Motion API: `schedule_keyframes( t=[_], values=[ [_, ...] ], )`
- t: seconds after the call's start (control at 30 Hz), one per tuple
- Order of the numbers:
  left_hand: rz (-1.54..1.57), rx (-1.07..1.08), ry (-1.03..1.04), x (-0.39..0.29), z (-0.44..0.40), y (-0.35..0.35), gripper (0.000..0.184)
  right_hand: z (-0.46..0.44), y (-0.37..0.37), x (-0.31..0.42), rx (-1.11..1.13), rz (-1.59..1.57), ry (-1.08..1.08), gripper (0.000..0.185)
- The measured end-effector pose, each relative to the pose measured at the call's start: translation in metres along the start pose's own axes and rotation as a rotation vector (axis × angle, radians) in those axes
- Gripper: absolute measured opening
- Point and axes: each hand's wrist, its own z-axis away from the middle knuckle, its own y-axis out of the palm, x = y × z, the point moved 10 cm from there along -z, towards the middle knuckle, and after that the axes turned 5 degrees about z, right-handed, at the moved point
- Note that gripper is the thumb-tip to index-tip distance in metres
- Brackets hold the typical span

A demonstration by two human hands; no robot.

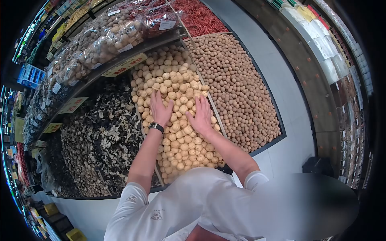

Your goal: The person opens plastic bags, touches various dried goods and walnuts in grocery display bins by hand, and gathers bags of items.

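A bin of pale tan walnuts (189, 138) fills the middle of the head view, heaped higher toward the far end. My left hand (161, 110), with a dark watch (156, 127) on its wrist, lies on the walnuts near the left divider. Its fingers are stretched forward and the thumb stands apart. To the right, my right hand (202, 117) rests on the same heap, thumb out to the side and fingers extended. Both palms face down, so whatever lies under them is hidden. Neither hand is wrapped round a walnut.
Wooden dividers separate neighbouring bins of small brown round dried fruit (237, 92), dark dried fungus (114, 124) and red dried chillies (199, 18). Bagged goods (116, 40) line a raised shelf at the back left, with price signs (125, 65). Grey floor (277, 68) runs along the right.
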Motion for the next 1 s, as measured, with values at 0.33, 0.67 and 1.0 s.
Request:
schedule_keyframes(
  t=[0.33,0.67,1.0],
  values=[
    [0.186,-0.098,0.034,0.021,0.013,-0.041,0.054,-0.020,0.013,0.073,0.076,-0.025,-0.380,0.070],
    [0.055,-0.137,-0.266,0.094,0.056,-0.033,0.060,-0.055,0.001,-0.026,0.013,0.071,0.016,0.073],
    [0.261,-0.136,-0.352,0.081,0.051,-0.022,0.056,-0.049,0.011,-0.044,-0.040,-0.271,0.117,0.074]
  ],
)
